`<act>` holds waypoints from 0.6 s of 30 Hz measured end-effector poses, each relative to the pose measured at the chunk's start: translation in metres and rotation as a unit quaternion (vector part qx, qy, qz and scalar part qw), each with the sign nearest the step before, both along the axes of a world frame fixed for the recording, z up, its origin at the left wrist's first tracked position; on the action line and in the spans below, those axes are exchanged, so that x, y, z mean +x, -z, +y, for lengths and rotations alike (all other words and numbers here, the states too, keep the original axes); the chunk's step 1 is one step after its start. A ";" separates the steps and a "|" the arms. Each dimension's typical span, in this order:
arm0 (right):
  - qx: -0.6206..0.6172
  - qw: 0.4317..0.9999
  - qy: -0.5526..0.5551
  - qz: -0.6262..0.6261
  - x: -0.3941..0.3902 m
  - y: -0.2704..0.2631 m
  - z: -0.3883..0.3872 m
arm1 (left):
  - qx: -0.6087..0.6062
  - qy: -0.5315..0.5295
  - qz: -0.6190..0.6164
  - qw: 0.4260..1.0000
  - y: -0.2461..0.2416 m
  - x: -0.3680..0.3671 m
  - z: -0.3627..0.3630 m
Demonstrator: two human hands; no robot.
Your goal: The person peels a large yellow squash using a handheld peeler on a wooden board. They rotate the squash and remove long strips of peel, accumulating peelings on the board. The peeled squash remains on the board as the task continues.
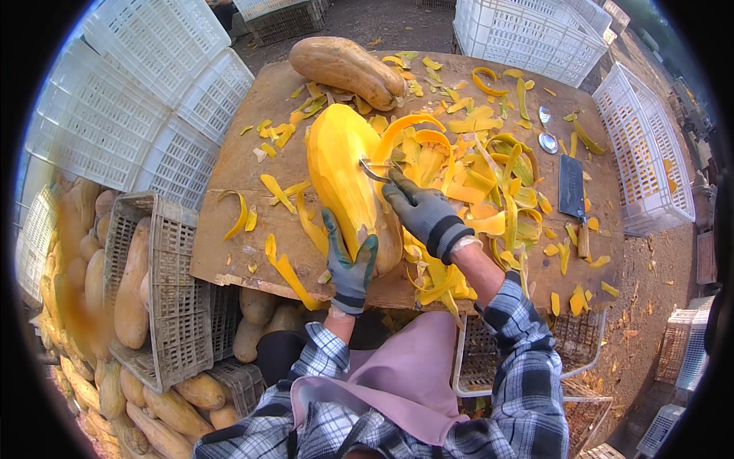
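Note:
A large, partly peeled squash lies on the wooden table, bright yellow where its skin is off and tan along its lower right side. My gloved left hand cups its near end, thumb and fingers spread around it. In my gloved right hand is a metal peeler, its blade against the squash's right flank. A long curl of peel rises from the blade. Beyond it rests a whole unpeeled squash.
Heaped peelings cover the table's right half. A cleaver and a spoon lie farther right. White plastic crates stand around the table. At left, a tilted crate holds squash, with more squash piled below.

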State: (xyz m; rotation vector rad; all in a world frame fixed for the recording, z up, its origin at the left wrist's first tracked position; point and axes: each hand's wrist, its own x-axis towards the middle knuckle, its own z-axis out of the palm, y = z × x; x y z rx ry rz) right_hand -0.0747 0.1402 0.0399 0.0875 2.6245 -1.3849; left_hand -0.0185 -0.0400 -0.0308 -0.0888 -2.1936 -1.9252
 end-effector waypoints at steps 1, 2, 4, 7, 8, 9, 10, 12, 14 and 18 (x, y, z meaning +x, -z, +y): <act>-0.001 0.999 -0.031 -0.027 0.021 -0.003 0.001 | 0.020 0.005 0.005 1.000 0.001 -0.004 -0.004; 0.022 0.998 -0.054 -0.027 0.043 -0.013 0.001 | 0.006 0.000 0.013 1.000 0.001 -0.006 -0.007; -0.015 0.998 -0.034 -0.054 0.076 -0.009 0.001 | -0.020 -0.003 0.023 1.000 0.002 -0.007 -0.009; -0.124 0.991 -0.027 -0.028 0.110 -0.013 0.006 | 0.000 0.014 0.035 0.999 -0.002 -0.007 -0.006; -0.180 0.983 0.025 -0.036 0.105 -0.016 0.009 | 0.006 0.019 0.023 1.000 0.000 -0.009 -0.007; -0.237 0.968 0.075 -0.041 0.099 -0.024 0.008 | 0.009 0.021 0.009 1.000 0.000 -0.009 -0.012; -0.229 0.969 0.083 -0.042 0.078 -0.029 0.008 | 0.011 0.024 -0.007 1.000 0.000 -0.006 -0.016; -0.209 0.972 0.102 -0.035 0.014 -0.041 0.014 | -0.059 0.025 0.008 0.998 -0.007 0.007 -0.021; -0.085 0.993 0.080 0.006 -0.057 -0.056 0.013 | -0.139 0.021 0.025 0.990 0.003 0.023 -0.026; 0.070 0.994 0.006 -0.080 -0.172 -0.061 0.012 | -0.219 0.044 0.128 0.966 0.022 0.012 -0.014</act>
